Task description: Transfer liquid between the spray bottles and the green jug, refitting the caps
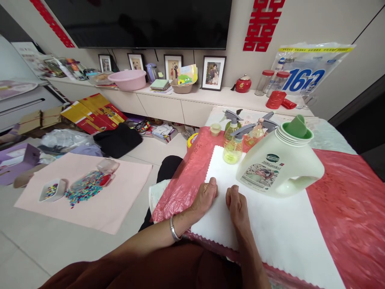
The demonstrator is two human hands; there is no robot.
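Observation:
My left hand [205,198] is curled into a loose fist, thumb up, at the left side of a white scalloped-edge sheet [279,224]. Close by on the right, my right hand [237,205] is closed the same way; nothing shows in either. Just beyond it stands a large pale green detergent jug [282,160] with an uncapped green spout [297,126]. A spray bottle [232,151] with yellow-green liquid is beside the jug. Behind are another spray bottle [231,127] and an orange-tinted one [258,131], partly hidden by the jug. A small cup [215,129] sits to their left.
Red plastic film [351,200] covers the table under the sheet. Behind, a low cabinet [192,108] bears photo frames, a pink basin [128,80] and red-lidded jars [264,82]. On the floor at left, a pink mat [120,200] holds scattered colourful beads [86,190].

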